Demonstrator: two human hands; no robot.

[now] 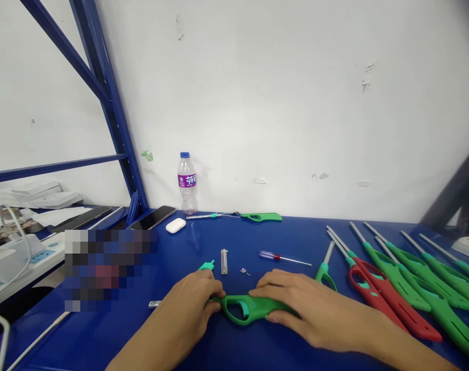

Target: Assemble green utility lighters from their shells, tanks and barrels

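A green gas lighter [256, 307] with a finger loop and turquoise trigger lies sideways before me. My right hand [300, 304] is closed round its handle. At its front end, my left hand [186, 304] pinches with thumb and fingers; the exact grip is partly hidden. A metal tube tip [154, 304] pokes out left of that hand, and a turquoise plastic piece [207, 265] shows just beyond it. Past the hands stands or lies a small clear fuel tank [224, 262], beside a tiny metal part [244, 271] and a screwdriver [283, 257] with a clear and red handle.
Several green lighters [397, 273] and two red ones [377, 299] lie at right. By the wall are an opened lighter [261, 217], a bottle [187, 188], a white case [176, 225] and a phone [154, 218]. A power strip [45, 255] and cables lie left.
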